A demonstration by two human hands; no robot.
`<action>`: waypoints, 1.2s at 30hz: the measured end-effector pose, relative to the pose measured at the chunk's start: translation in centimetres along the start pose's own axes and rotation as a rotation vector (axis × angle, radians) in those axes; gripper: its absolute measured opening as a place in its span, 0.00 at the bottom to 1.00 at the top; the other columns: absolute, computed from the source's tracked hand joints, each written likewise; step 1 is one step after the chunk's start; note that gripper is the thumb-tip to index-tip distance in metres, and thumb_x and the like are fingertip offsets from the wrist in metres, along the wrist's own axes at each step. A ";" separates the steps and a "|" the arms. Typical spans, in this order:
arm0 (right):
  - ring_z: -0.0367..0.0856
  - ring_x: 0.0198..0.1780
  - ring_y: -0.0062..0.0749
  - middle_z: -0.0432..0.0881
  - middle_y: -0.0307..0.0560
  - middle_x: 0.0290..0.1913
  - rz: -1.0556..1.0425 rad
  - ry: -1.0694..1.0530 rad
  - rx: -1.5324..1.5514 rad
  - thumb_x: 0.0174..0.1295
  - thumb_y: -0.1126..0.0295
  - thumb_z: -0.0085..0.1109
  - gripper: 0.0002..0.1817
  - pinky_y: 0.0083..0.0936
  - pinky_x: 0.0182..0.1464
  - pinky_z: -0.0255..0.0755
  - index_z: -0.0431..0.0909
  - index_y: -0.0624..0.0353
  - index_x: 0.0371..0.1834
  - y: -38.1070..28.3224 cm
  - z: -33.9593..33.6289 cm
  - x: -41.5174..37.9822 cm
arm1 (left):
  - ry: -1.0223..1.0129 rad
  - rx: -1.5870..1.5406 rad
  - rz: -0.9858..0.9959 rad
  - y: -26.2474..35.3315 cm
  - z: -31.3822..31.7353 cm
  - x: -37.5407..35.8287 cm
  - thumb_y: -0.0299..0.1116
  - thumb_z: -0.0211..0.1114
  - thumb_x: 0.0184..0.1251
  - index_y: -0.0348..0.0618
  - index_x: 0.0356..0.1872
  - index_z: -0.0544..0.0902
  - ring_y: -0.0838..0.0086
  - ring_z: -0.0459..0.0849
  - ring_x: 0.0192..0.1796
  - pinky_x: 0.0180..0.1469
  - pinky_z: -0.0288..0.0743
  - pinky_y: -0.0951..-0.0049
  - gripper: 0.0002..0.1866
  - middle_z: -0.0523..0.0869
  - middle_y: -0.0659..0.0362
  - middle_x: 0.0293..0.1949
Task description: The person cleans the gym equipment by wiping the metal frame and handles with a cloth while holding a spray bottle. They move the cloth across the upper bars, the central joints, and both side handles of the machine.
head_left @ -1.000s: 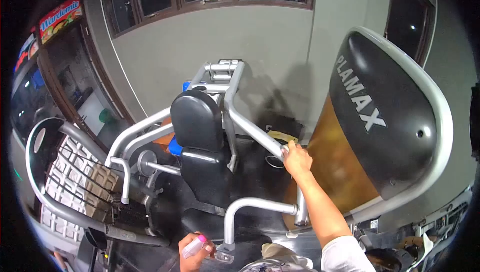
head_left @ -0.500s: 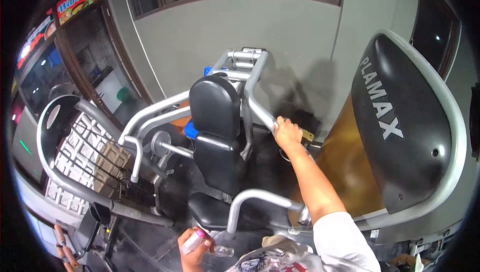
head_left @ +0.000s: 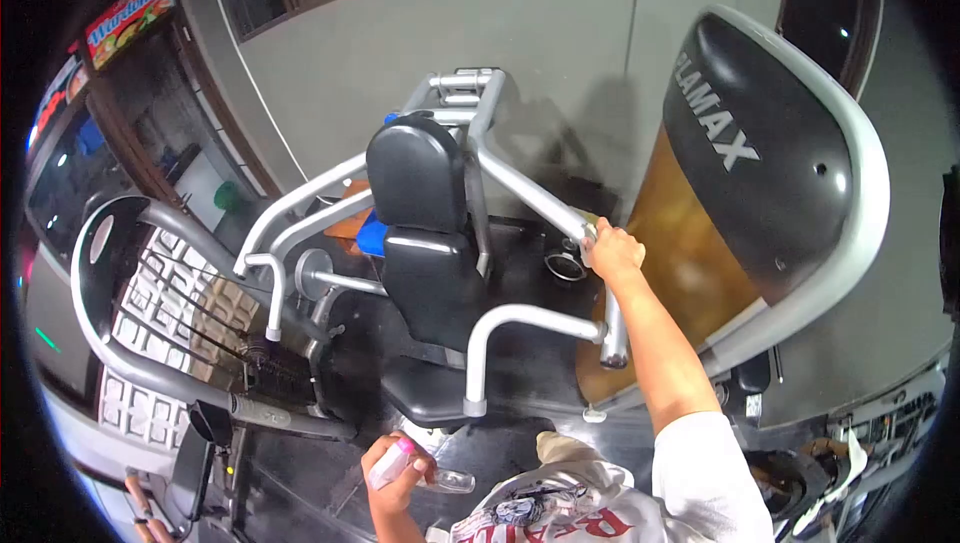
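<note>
My right hand (head_left: 615, 249) is closed over the silver bar (head_left: 535, 191) of a gym machine, near the bend where the bar turns down toward its end. Whether a cloth or anything else lies under the palm is hidden. Low in the view, my left hand (head_left: 393, 473) grips a small clear plastic bottle (head_left: 452, 482) with a pink part near the thumb. Between the machine's two arms stand its black padded backrest (head_left: 417, 178) and black seat (head_left: 425, 390). A curved silver handle (head_left: 530, 315) rises just ahead of my left hand.
To the right stands a tall black and gold machine cover (head_left: 760, 143) lettered "LAMAX". A rounded frame with dark bars (head_left: 180, 288) is on the left. Behind the machine is a grey wall (head_left: 560, 33); at far left, a doorway under a red sign (head_left: 130, 18).
My right hand has slid along the silver bar, farther down and right toward its bend. The view has shifted a little. My left hand still holds the bottle.
</note>
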State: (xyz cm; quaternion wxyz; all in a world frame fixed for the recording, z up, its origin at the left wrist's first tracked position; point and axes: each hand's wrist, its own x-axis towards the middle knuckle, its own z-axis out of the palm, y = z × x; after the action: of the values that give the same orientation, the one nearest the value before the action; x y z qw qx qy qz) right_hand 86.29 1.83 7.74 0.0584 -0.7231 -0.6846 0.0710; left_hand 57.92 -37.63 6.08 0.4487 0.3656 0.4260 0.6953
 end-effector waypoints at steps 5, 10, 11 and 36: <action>0.88 0.57 0.53 0.88 0.55 0.53 0.106 -0.005 -0.002 0.73 0.46 0.55 0.24 0.50 0.57 0.79 0.76 0.51 0.60 3.5 0.3 -5.2 | -0.057 -0.015 -0.048 -0.2 -1.2 -1.2 0.21 0.72 0.60 0.33 0.38 0.79 0.68 0.85 0.25 0.27 0.81 0.69 0.10 0.84 0.50 0.30; 0.88 0.54 0.57 0.89 0.59 0.48 0.145 0.016 0.044 0.71 0.43 0.56 0.25 0.54 0.55 0.79 0.79 0.53 0.54 5.7 0.6 -11.5 | -0.119 -0.054 -0.059 -1.1 -2.0 -1.2 0.20 0.71 0.61 0.32 0.40 0.79 0.67 0.86 0.26 0.27 0.81 0.67 0.10 0.84 0.50 0.30; 0.88 0.53 0.58 0.89 0.59 0.46 0.154 0.012 0.049 0.70 0.43 0.56 0.25 0.55 0.55 0.80 0.79 0.54 0.52 6.1 0.9 -12.7 | -0.133 -0.061 -0.071 -1.2 -2.0 -0.9 0.20 0.71 0.61 0.32 0.40 0.79 0.66 0.86 0.26 0.27 0.81 0.68 0.10 0.84 0.50 0.30; 0.86 0.53 0.58 0.84 0.53 0.52 -0.234 0.231 0.141 0.68 0.58 0.62 0.15 0.53 0.51 0.80 0.81 0.53 0.52 -5.8 5.0 9.4 | -0.363 0.186 -0.007 -9.1 9.0 12.2 0.18 0.74 0.58 0.36 0.41 0.83 0.71 0.86 0.39 0.40 0.81 0.71 0.12 0.87 0.53 0.38</action>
State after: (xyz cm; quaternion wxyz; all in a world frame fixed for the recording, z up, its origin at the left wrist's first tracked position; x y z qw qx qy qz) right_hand 80.22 11.46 3.67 0.1951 -0.6360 -0.7461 0.0278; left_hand 64.74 -21.73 2.56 0.4849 0.5234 0.4015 0.5742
